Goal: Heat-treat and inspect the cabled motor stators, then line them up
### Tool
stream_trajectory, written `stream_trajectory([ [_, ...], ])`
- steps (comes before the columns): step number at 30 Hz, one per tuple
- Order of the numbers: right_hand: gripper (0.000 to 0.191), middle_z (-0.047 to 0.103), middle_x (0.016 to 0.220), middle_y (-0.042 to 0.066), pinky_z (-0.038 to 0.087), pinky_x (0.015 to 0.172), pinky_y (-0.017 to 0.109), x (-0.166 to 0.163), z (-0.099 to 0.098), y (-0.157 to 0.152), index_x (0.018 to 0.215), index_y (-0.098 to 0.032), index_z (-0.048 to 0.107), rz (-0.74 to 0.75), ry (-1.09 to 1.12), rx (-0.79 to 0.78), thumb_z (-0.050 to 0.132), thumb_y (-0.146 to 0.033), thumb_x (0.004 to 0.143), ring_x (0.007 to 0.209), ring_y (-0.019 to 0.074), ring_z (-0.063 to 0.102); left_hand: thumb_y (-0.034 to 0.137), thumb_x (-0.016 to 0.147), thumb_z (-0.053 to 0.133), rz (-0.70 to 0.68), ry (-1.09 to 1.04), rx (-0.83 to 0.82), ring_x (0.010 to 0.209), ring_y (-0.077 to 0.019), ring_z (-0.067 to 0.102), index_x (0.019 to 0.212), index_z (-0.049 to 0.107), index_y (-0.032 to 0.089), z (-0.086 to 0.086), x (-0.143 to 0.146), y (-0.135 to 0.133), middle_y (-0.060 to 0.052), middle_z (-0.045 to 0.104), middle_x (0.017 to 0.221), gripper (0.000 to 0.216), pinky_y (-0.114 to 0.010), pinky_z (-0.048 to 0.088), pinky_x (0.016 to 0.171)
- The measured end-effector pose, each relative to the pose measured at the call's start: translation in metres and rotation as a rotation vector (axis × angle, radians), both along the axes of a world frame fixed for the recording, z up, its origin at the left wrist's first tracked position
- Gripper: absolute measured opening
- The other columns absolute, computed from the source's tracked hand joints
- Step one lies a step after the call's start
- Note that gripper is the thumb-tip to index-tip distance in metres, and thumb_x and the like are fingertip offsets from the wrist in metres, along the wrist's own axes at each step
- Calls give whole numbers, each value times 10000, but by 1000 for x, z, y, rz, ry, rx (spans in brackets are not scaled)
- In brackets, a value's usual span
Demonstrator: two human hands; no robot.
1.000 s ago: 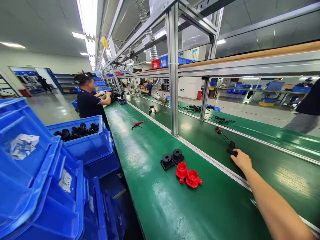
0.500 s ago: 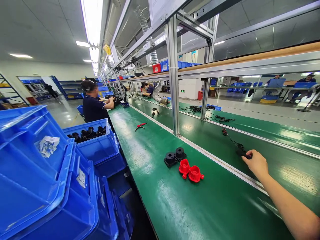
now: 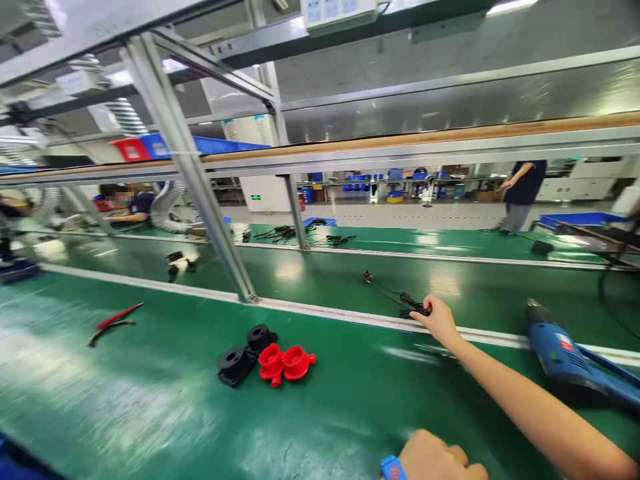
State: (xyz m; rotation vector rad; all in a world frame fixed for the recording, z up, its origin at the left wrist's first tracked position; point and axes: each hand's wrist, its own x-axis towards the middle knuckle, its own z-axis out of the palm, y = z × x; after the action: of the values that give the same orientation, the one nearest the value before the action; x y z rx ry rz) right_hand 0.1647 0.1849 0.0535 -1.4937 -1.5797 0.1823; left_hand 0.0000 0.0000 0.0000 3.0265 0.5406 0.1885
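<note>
We see the person's right hand (image 3: 440, 321) stretched out across the pale metal rail (image 3: 325, 311) that parts the near green bench top (image 3: 150, 400) from the glossy green conveyor belt (image 3: 300, 273) behind it; its fingers are closed on a coiled black cable (image 3: 413, 307), pinching the bundle where it lies on the belt just past the rail. From the coil a thin lead runs back and to the left over the belt to a small dark red connector (image 3: 367, 275) (too small for us to make out more).

The left hand (image 3: 437, 460) sits at the very bottom edge of the view, low over the bench top, its fingers curled into a loose fist, a blue wristband (image 3: 391, 469) at the wrist; whether it encloses anything we cannot tell.

To the right of the outstretched forearm lies a blue heat gun (image 3: 563, 353), its nozzle pointing away from us. To the left, well apart from both hands, two black round plastic housings (image 3: 244, 353) lie touching two red plastic housings (image 3: 285, 363); farther left lie red-handled pliers (image 3: 116, 317). A slanted aluminium frame post (image 3: 200, 193) stands on the rail; beyond the belt a seated co-worker (image 3: 127, 200) is at the left, and a standing person (image 3: 520, 190) is at the far right.
</note>
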Motion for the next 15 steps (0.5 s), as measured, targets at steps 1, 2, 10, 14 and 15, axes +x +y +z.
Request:
stream_trajectory([
  [1, 604, 474, 664, 8, 322, 596, 285, 5, 2, -11, 715, -220, 374, 6, 14, 3, 563, -793, 682, 608, 168, 402, 479, 934, 576, 23, 18, -9, 634, -184, 670, 946, 622, 256, 2, 0, 1, -25, 677, 754, 227, -253, 436, 463],
  [2, 578, 471, 666, 4, 323, 594, 280, 10, 4, -22, 720, -218, 376, 11, 28, 3, 580, -759, 698, 612, 165, 400, 530, 913, 593, 42, 38, -22, 636, -197, 682, 961, 620, 249, 5, 0, 1, -20, 688, 761, 287, -263, 444, 468],
  [10, 336, 453, 701, -18, 370, 588, 260, 50, 3, -115, 766, -214, 378, -8, 99, -47, 589, -476, 774, 631, 151, 434, 510, 885, 649, 148, 179, -162, 852, -275, 725, 1178, 593, 291, 39, -3, -7, -38, 726, 988, 371, -347, 585, 724],
  [14, 322, 451, 694, -16, 378, 571, 272, 71, -4, -157, 762, -217, 386, -29, 97, -89, 579, -471, 809, 607, 157, 429, 469, 914, 613, 179, 214, -232, 902, -290, 719, 1273, 553, 311, 50, -3, -11, -48, 722, 1027, 397, -385, 587, 791],
  [15, 310, 470, 716, -7, 397, 598, 287, 76, -5, -166, 772, -216, 411, -34, 79, -94, 586, -468, 814, 635, 169, 450, 471, 918, 606, 181, 216, -244, 906, -293, 718, 1287, 545, 314, 51, -3, -11, -49, 722, 1031, 406, -393, 588, 795],
])
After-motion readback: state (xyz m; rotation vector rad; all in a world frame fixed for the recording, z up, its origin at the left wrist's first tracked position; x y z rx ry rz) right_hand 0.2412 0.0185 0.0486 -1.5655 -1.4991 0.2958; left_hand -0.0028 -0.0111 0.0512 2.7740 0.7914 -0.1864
